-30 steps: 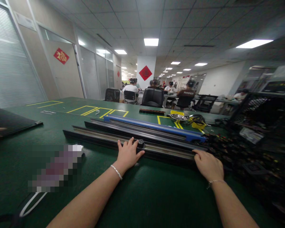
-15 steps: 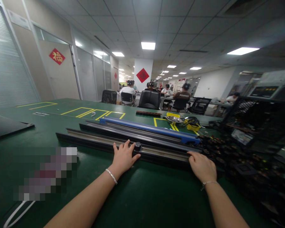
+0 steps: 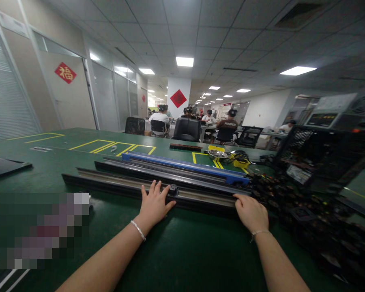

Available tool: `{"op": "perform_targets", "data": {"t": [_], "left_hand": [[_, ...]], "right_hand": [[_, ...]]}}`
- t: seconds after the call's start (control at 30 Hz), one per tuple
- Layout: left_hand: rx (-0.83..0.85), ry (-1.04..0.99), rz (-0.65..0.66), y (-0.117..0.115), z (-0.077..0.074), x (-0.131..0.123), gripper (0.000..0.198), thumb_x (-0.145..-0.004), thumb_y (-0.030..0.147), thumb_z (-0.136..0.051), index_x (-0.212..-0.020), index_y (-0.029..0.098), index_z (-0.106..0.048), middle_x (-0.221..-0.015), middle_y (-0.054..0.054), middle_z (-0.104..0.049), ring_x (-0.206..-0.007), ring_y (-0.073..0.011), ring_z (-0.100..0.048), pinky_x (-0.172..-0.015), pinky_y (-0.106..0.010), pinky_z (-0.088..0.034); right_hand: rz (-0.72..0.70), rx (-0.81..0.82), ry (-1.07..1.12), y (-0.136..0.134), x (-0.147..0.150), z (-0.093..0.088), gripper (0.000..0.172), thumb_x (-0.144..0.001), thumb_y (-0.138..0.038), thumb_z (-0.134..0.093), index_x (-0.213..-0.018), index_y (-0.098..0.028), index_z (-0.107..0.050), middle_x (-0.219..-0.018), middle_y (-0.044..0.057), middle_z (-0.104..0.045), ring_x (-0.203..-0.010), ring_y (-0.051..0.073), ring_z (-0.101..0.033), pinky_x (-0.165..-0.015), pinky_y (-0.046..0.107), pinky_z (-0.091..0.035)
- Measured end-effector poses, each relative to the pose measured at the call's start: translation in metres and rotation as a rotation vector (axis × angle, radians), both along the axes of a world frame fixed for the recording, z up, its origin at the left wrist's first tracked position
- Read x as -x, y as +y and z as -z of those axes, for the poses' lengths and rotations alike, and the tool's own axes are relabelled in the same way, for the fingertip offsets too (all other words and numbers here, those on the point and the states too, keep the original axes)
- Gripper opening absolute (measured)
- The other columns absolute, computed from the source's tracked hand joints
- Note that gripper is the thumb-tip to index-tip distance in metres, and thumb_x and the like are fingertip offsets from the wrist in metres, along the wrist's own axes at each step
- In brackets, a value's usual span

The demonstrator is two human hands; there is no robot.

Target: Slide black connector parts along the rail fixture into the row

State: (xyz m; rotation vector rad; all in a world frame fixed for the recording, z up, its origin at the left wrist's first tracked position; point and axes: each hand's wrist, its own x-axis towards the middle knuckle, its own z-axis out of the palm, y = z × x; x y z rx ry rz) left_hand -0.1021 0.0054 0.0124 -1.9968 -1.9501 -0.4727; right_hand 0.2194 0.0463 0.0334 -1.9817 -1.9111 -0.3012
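Observation:
A long black rail (image 3: 109, 186) with a metallic inner channel lies across the green table (image 3: 182, 251), nearest to me. My left hand (image 3: 154, 202) rests on its middle with fingers spread, just left of a small black block (image 3: 172, 189) seated in the channel. At the rail's right end, my right hand (image 3: 253, 211) has its fingers curled over the edge, gripping it. Behind lies a second dark rail (image 3: 170, 175), and past that a blue rail (image 3: 182, 163).
Dark small parts (image 3: 307, 219) are heaped at the right, beside a black open case (image 3: 310, 162). A metal bowl (image 3: 220, 154) and yellow items stand farther back. A blurred-out object (image 3: 48, 231) lies at the lower left. People sit at far desks.
The whole view has shifted slightly, so the hands and rails appear a little farther left. Both hands keep the same places on the near rail.

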Motion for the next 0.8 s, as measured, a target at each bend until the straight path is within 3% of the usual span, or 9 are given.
{"op": "perform_targets", "data": {"t": [0.07,0.2,0.47,0.67,0.8], "left_hand": [[-0.02,0.007,0.07,0.001,0.003,-0.001,0.06,-0.084,0.058,-0.036,-0.132,0.023,-0.045,-0.141,-0.01,-0.042,-0.135,-0.028,-0.026,-0.107,-0.057,-0.014],[-0.027,-0.006,0.133,0.003,0.005,0.0,0.06,-0.085,0.054,-0.037,-0.132,0.018,-0.044,-0.14,-0.009,-0.044,-0.131,-0.0243,-0.034,-0.108,-0.049,-0.019],[-0.041,-0.019,0.137,0.002,0.004,0.0,0.057,-0.083,0.053,-0.041,-0.131,0.022,-0.045,-0.14,-0.007,-0.044,-0.13,-0.025,-0.035,-0.103,-0.047,-0.026],[-0.017,-0.016,0.107,-0.001,0.0,-0.005,0.058,-0.082,0.053,-0.044,-0.132,0.024,-0.043,-0.141,-0.007,-0.043,-0.131,-0.0254,-0.033,-0.102,-0.046,-0.026],[-0.001,-0.006,0.077,-0.002,-0.002,-0.011,0.059,-0.08,0.054,-0.046,-0.133,0.026,-0.043,-0.141,-0.009,-0.042,-0.131,-0.0286,-0.032,-0.102,-0.05,-0.024]], "right_hand": [[0.0,-0.003,0.003,-0.001,0.001,0.0,0.041,-0.083,-0.024,-0.032,-0.106,-0.026,-0.065,-0.114,0.001,-0.064,-0.106,0.018,-0.055,-0.089,0.035,-0.038],[-0.005,-0.009,0.024,0.0,0.0,0.0,0.039,-0.082,-0.026,-0.033,-0.105,-0.027,-0.066,-0.114,0.0,-0.065,-0.107,0.018,-0.055,-0.09,0.035,-0.038],[-0.029,-0.02,0.06,0.0,0.004,0.002,0.039,-0.083,-0.027,-0.034,-0.104,-0.025,-0.065,-0.115,0.001,-0.064,-0.107,0.018,-0.054,-0.092,0.035,-0.036],[-0.111,0.01,0.103,-0.004,0.029,0.0,0.037,-0.083,-0.029,-0.035,-0.106,-0.026,-0.063,-0.117,0.001,-0.063,-0.112,0.019,-0.051,-0.101,0.043,-0.024],[-0.186,0.0,0.133,-0.007,0.053,0.0,0.037,-0.084,-0.029,-0.034,-0.108,-0.026,-0.062,-0.119,0.003,-0.062,-0.113,0.018,-0.05,-0.102,0.041,-0.024]]}}
